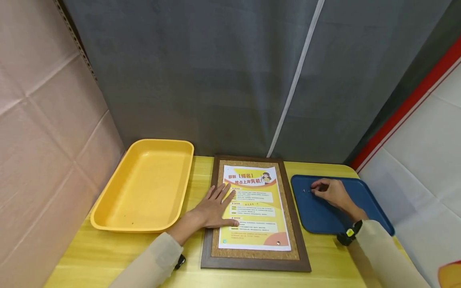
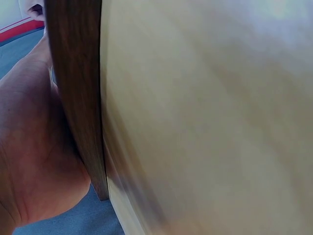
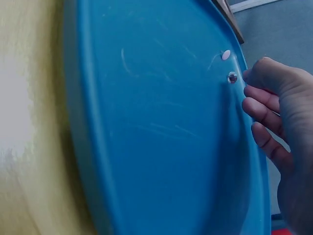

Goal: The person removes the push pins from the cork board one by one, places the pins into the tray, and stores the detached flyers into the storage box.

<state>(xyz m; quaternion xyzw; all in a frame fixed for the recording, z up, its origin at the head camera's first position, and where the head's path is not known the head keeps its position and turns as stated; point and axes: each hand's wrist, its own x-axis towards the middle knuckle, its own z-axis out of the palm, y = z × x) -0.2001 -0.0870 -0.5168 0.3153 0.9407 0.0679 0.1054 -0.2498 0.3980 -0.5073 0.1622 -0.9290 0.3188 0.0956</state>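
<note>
A printed paper poster (image 1: 257, 236) lies on a cork board (image 1: 285, 224) with a brown wooden frame (image 1: 255, 264). My left hand (image 1: 212, 210) rests flat across the poster's left side, fingers spread. A small metallic thumbtack (image 1: 278, 243) sits at the poster's lower right corner. My right hand (image 1: 333, 193) is at the left part of the blue tray (image 1: 335, 222), thumb and fingers bent close together. Two thumbtacks, a pale one (image 3: 226, 55) and a shiny one (image 3: 232, 77), lie beside its fingertips. Whether anything is between the fingertips is hidden.
A yellow tray (image 1: 144, 188) stands left of the board, with a few tiny dark specks inside. Everything is on a yellow wood-grain table (image 1: 90, 256). A grey curtain-like partition (image 1: 216, 80) rises behind, with pale walls (image 1: 43, 140) at the sides.
</note>
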